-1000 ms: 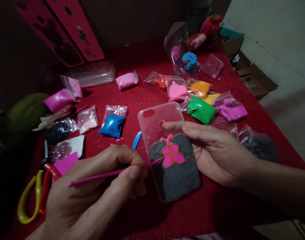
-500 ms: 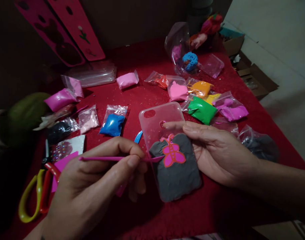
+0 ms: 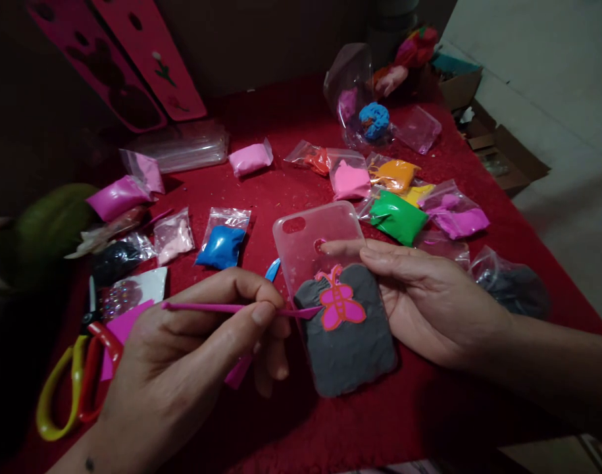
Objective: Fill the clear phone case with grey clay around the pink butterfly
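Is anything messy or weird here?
A little. The gray layer covers only the lower part of the clear phone case, and its top edge looks wavy and creased near the pink butterfly. Tiny crumbs dot the red cloth too.

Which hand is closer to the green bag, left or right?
Right. The right hand is just in front of the green bag, holding the phone case. The left hand is farther away, across the phone case, holding the pink stick.
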`<action>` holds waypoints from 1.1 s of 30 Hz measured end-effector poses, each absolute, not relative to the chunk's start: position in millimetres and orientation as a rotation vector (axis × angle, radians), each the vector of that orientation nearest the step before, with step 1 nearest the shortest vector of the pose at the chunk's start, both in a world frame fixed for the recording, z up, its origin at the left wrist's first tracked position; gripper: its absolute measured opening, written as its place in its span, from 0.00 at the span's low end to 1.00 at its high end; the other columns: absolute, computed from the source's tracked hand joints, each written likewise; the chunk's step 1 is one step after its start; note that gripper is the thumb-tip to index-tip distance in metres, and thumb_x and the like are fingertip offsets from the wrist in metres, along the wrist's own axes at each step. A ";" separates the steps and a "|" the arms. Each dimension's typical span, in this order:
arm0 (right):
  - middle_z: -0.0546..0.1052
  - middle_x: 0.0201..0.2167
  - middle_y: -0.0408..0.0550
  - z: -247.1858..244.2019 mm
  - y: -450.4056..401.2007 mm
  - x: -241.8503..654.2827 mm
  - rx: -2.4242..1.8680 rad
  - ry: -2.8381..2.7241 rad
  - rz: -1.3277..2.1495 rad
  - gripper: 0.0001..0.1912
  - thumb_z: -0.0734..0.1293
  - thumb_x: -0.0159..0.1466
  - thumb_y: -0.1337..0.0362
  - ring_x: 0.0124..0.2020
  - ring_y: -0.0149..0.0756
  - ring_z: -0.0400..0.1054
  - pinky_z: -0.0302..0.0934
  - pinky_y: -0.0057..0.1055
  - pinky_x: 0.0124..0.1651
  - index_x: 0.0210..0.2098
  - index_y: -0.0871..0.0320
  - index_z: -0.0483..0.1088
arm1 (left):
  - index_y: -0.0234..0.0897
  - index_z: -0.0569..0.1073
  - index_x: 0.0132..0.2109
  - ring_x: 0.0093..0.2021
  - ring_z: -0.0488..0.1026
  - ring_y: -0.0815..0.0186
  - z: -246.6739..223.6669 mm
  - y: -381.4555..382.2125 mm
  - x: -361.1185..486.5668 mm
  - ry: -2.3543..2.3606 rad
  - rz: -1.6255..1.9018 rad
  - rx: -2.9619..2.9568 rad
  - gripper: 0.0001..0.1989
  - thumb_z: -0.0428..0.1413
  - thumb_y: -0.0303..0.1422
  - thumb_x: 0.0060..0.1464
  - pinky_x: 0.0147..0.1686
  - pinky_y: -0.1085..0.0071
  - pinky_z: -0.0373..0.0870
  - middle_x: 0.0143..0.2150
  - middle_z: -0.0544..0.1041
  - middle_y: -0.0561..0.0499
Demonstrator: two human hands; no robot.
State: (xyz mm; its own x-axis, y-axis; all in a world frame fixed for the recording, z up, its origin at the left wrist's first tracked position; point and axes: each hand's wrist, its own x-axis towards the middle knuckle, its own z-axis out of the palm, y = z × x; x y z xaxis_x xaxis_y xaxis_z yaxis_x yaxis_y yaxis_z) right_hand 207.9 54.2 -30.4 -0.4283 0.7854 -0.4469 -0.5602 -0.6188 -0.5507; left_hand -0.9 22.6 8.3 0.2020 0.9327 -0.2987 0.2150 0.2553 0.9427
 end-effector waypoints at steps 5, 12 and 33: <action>0.80 0.37 0.49 -34.2 54.4 209.0 -0.840 -0.397 2.120 0.10 0.64 0.64 0.69 0.38 0.33 0.75 0.68 0.31 0.44 0.41 0.61 0.77 | 0.42 0.77 0.32 0.20 0.74 0.67 9.5 22.2 -2.6 1.332 0.826 1.131 0.07 0.57 0.34 0.58 0.16 0.76 0.70 0.23 0.77 0.54; 0.80 0.37 0.48 -34.0 54.5 208.1 -0.844 -0.427 2.115 0.10 0.65 0.63 0.67 0.38 0.33 0.74 0.67 0.32 0.45 0.40 0.59 0.78 | 0.41 0.77 0.32 0.19 0.73 0.67 7.0 23.2 -2.7 1.311 0.753 1.053 0.06 0.59 0.36 0.56 0.16 0.75 0.71 0.23 0.77 0.53; 0.80 0.37 0.47 -31.4 54.1 206.9 -0.869 -0.443 2.099 0.09 0.64 0.63 0.68 0.37 0.33 0.73 0.66 0.32 0.45 0.39 0.58 0.78 | 0.41 0.76 0.32 0.20 0.74 0.68 7.3 23.6 1.2 1.288 0.765 1.085 0.06 0.58 0.35 0.57 0.17 0.78 0.70 0.22 0.77 0.53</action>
State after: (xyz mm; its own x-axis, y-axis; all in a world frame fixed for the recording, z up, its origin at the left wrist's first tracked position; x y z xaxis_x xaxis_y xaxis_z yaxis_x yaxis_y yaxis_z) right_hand 206.9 54.1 -31.4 -0.4406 0.7880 -0.4301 -0.5471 -0.6155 -0.5673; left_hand 1.2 23.6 7.3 0.1633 0.9187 -0.3597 0.1235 0.3427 0.9313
